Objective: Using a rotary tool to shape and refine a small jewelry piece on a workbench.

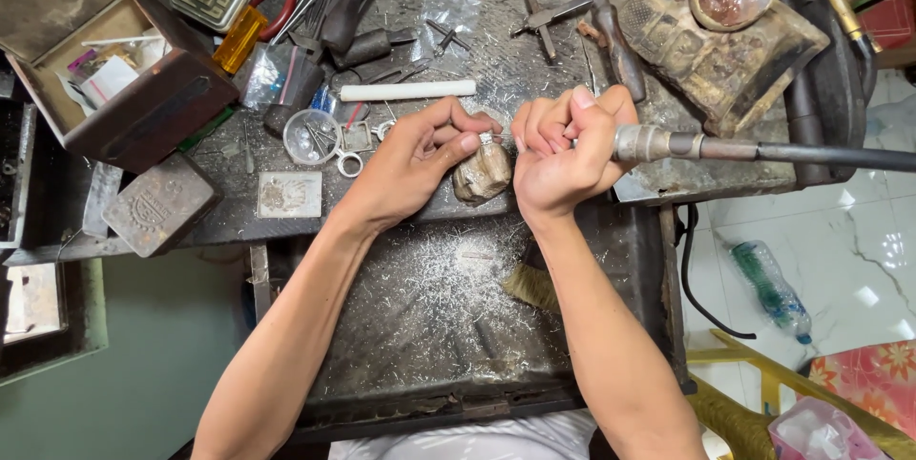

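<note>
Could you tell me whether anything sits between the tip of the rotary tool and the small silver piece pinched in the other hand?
Nothing visible does. The left hand pinches the small silver piece over the worn bench peg, and the right hand brings the rotary handpiece right beside it; the tip itself is hidden by fingers.

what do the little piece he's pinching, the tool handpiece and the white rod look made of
Small piece in the left hand: pale, shiny, likely silver-toned metal. Handpiece in the right hand: dull grey metal, scuffed, on a black, probably rubber-sheathed shaft. White rod: matte, smooth; plastic or chalky, hard to tell.

Metal handpiece [654, 143] shiny; bench tray [420, 326] dull, scratched.
</note>
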